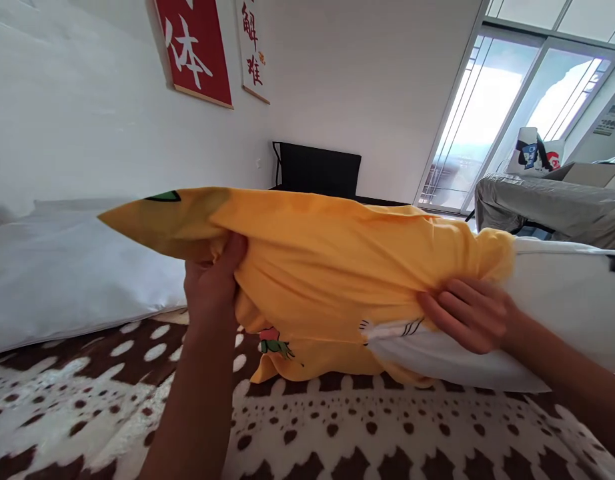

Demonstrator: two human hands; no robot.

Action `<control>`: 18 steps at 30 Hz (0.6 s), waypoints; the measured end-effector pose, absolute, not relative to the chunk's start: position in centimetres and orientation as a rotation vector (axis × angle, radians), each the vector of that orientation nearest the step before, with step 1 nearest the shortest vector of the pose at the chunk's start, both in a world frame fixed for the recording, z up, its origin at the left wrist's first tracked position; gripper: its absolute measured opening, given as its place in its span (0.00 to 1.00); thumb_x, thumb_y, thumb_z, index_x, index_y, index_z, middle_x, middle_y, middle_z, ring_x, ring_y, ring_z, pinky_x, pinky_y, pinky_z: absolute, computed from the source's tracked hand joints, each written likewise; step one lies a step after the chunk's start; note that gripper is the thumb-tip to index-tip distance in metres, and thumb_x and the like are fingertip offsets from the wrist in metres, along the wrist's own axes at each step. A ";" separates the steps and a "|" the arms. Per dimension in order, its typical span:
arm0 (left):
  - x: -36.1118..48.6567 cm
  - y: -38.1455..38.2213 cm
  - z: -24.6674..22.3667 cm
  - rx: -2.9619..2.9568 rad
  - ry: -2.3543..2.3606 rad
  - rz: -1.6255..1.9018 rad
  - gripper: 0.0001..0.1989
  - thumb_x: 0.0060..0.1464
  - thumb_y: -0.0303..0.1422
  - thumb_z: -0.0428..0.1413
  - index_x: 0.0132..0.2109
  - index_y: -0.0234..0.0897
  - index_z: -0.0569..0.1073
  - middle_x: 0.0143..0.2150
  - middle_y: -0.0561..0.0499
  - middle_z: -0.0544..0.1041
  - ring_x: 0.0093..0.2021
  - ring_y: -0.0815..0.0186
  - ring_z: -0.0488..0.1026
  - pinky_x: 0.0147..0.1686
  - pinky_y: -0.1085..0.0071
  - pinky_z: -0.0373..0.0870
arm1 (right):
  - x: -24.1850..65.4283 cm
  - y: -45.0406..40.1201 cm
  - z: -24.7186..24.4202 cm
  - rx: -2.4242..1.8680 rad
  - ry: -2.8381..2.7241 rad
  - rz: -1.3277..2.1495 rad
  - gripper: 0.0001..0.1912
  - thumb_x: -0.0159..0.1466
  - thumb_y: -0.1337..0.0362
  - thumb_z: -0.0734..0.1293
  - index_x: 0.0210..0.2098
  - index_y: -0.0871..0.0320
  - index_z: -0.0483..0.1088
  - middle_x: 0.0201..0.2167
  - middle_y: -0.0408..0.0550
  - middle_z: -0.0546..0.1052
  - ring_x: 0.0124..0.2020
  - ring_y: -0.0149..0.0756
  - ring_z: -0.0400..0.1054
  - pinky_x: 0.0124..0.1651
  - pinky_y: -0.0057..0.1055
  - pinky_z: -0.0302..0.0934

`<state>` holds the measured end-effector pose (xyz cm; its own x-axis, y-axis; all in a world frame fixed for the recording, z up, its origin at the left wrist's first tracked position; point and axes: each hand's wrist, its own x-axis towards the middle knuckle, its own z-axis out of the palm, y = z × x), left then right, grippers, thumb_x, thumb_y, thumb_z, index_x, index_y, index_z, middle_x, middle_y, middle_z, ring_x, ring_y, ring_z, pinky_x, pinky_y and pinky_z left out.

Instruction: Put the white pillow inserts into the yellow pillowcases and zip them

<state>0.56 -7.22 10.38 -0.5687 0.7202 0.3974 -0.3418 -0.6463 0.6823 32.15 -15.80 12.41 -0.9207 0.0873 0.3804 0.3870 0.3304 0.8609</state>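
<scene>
A yellow pillowcase [327, 253] with cartoon prints stretches between my hands, partly drawn over a white pillow [557, 300] at the right. My left hand [212, 280] is closed on the pillowcase near its left end, the thumb on the near side and the other fingers hidden behind cloth. My right hand [470, 313] grips the yellow fabric where it meets the white pillow. One pointed corner of the case sticks out past my left hand. The lower edge of the case hangs down to the bed.
A brown and white patterned blanket [367, 427] lies under everything. Another white pillow [82, 273] rests at the left by the wall. Beyond are a black chair-like piece [320, 170], a plastic-covered piece of furniture [542, 203] with bags on it, and a sliding window [512, 107].
</scene>
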 end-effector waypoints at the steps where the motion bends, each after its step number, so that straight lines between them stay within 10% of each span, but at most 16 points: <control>1: 0.6 -6.9 10.2 0.870 0.699 2.203 0.27 0.32 0.37 0.70 0.43 0.36 0.74 0.43 0.50 0.79 0.43 0.60 0.76 0.48 0.60 0.75 | 32.9 -16.1 12.5 -0.467 -2.364 -1.641 0.06 0.59 0.72 0.67 0.37 0.59 0.70 0.20 0.40 0.67 0.25 0.29 0.60 0.28 0.30 0.55; 18: 1.8 -8.1 10.2 1.018 0.902 2.277 0.27 0.41 0.41 0.66 0.48 0.35 0.74 0.52 0.46 0.76 0.50 0.60 0.73 0.44 0.70 0.75 | 28.5 -16.8 20.2 -1.168 -2.193 -0.844 0.24 0.66 0.49 0.55 0.57 0.53 0.61 0.55 0.55 0.68 0.54 0.49 0.62 0.52 0.46 0.54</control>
